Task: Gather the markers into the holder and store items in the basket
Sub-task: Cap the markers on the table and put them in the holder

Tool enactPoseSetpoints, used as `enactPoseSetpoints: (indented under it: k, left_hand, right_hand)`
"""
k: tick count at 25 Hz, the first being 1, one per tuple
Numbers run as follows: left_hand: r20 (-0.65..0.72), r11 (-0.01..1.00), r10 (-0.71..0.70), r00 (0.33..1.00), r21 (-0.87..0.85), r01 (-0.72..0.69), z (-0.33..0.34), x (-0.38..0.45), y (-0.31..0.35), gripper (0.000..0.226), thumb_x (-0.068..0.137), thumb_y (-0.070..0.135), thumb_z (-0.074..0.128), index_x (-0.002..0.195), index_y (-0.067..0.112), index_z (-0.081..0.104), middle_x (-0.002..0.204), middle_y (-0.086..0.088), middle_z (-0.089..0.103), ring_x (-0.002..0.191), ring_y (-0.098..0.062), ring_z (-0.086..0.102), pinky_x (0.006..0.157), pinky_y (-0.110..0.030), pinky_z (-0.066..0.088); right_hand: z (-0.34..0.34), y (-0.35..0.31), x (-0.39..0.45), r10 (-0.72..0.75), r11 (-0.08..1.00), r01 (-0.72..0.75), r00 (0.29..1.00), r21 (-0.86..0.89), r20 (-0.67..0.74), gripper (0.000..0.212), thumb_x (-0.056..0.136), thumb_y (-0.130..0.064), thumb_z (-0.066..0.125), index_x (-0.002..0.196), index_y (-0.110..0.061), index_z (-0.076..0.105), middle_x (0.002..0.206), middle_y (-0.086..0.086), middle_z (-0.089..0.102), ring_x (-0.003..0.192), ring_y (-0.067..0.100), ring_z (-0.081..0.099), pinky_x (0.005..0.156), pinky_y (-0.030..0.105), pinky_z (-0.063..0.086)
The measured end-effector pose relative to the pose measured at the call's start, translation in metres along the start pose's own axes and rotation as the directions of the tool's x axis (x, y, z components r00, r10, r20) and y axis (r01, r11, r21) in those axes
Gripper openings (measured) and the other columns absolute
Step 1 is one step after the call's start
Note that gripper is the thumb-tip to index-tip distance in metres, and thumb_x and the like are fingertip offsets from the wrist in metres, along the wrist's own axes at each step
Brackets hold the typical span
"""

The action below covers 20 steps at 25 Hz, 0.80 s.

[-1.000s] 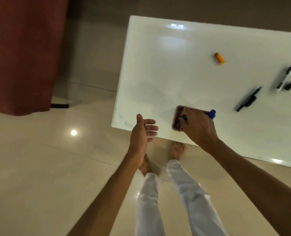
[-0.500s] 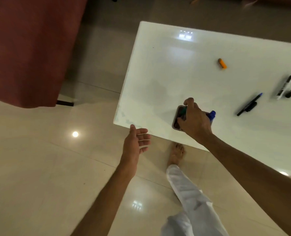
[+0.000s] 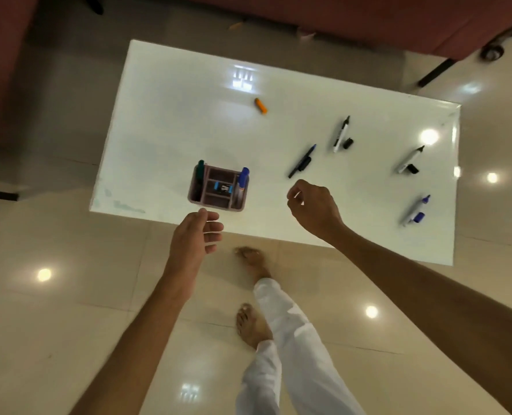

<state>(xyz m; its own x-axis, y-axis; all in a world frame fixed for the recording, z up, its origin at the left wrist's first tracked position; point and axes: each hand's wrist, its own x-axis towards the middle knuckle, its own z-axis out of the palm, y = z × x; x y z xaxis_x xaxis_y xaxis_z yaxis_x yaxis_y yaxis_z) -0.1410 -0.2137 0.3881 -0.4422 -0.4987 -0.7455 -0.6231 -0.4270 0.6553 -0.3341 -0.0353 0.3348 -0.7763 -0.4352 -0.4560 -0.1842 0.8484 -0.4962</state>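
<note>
A mauve holder [image 3: 218, 202] stands near the table's front left edge. A green marker [image 3: 200, 171] sits in its left slot and a blue marker [image 3: 242, 179] in its right slot. My right hand [image 3: 313, 205] hovers right of the holder with fingers curled, holding nothing. My left hand [image 3: 196, 239] hangs just off the table edge below the holder, fingers apart. On the white table [image 3: 173, 121] lie a blue pen [image 3: 302, 161], two black markers [image 3: 341, 133] [image 3: 410, 159] with caps beside them, a blue marker [image 3: 415, 210] and an orange cap [image 3: 261, 106].
Dark red furniture [image 3: 368, 19] stands behind the table and at the left. The floor is glossy beige tile. My bare feet and white trousers [image 3: 284, 339] are below the table's front edge. No basket is in view.
My right hand let go of the blue marker in the holder and moved right. The view has pulled back, and more markers at the right now show.
</note>
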Motion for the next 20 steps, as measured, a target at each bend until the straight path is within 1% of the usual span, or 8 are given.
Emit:
enactPoseSetpoints:
  k: [4,7,9,11,14,16,18,20]
  left_hand:
    - [0.062,0.999,-0.017,0.998,0.037,0.014,0.047,-0.003,-0.006,0.035,0.111,0.037,0.044,0.104,0.018,0.072,0.086,0.005,0.078,0.082,-0.014,0.071,0.085,-0.039,0.053]
    - [0.073,0.997,-0.028,0.997,0.068,0.023,0.071,0.014,-0.021,0.037,0.111,0.038,0.044,0.108,0.015,0.073,0.09,0.001,0.078,0.085,-0.015,0.072,0.087,-0.041,0.054]
    - [0.037,0.997,-0.045,0.998,0.072,0.042,0.084,0.029,-0.028,0.037,0.111,0.038,0.044,0.109,0.014,0.072,0.093,-0.001,0.078,0.086,-0.016,0.072,0.086,-0.04,0.054]
    - [-0.001,0.995,-0.075,0.997,0.071,0.075,0.095,0.042,-0.031,0.038,0.111,0.038,0.043,0.11,0.013,0.072,0.096,-0.003,0.078,0.088,-0.017,0.072,0.085,-0.039,0.055]
    - [-0.036,0.991,-0.127,0.991,0.024,0.128,0.108,0.047,-0.034,0.039,0.112,0.038,0.043,0.112,0.012,0.072,0.098,-0.005,0.078,0.089,-0.019,0.072,0.087,-0.04,0.055]
    - [-0.056,0.988,-0.154,0.987,0.002,0.154,0.118,0.049,-0.033,0.04,0.112,0.037,0.043,0.111,0.011,0.072,0.097,-0.005,0.078,0.09,-0.021,0.072,0.088,-0.041,0.055]
    - [-0.077,0.985,-0.173,0.982,-0.017,0.172,0.127,0.05,-0.032,0.039,0.112,0.037,0.042,0.111,0.011,0.072,0.096,-0.005,0.078,0.09,-0.021,0.072,0.088,-0.041,0.055]
    - [-0.083,0.983,-0.183,0.98,-0.028,0.181,0.136,0.049,-0.029,0.04,0.112,0.037,0.042,0.111,0.011,0.072,0.095,-0.005,0.078,0.09,-0.022,0.072,0.088,-0.041,0.055]
  right_hand:
    - [-0.033,0.068,0.015,-0.021,0.957,0.037,0.998,-0.287,0.06,0.038,0.093,-0.018,0.059,0.131,-0.021,0.055,0.121,0.004,0.059,0.099,0.031,0.064,0.071,0.035,0.048]
    - [-0.033,0.091,0.064,-0.179,0.78,0.221,0.975,-0.586,0.13,0.069,0.087,-0.006,0.063,0.15,-0.024,0.041,0.145,0.01,0.043,0.105,0.033,0.058,0.062,0.037,0.046]
    - [-0.024,0.097,0.105,-0.319,0.65,0.345,0.933,-0.677,0.168,0.082,0.08,0.004,0.067,0.152,-0.024,0.042,0.154,0.013,0.04,0.101,0.035,0.058,0.056,0.037,0.045]
    - [-0.016,0.098,0.138,-0.392,0.566,0.429,0.891,-0.704,0.228,0.081,0.077,0.011,0.066,0.15,-0.02,0.048,0.155,0.016,0.043,0.097,0.035,0.06,0.051,0.034,0.038]
    - [-0.006,0.101,0.162,-0.457,0.459,0.574,0.807,-0.677,0.374,0.055,0.082,0.014,0.061,0.131,-0.01,0.058,0.13,0.016,0.056,0.091,0.033,0.062,0.045,0.031,0.025]
    - [-0.006,0.1,0.165,-0.482,0.346,0.603,0.772,-0.719,0.415,0.041,0.075,0.018,0.054,0.103,-0.011,0.063,0.097,0.008,0.06,0.064,0.022,0.055,0.041,0.028,0.013]
    - [-0.008,0.104,0.168,-0.525,0.3,0.563,0.771,-0.77,0.359,0.043,0.067,0.018,0.039,0.084,-0.014,0.062,0.075,0.0,0.055,0.048,0.015,0.034,0.041,0.027,0.009]
    - [-0.007,0.118,0.168,-0.542,0.316,0.588,0.756,-0.745,0.367,0.045,0.066,0.02,0.033,0.084,-0.011,0.06,0.073,0.002,0.053,0.048,0.015,0.025,0.041,0.026,0.006]
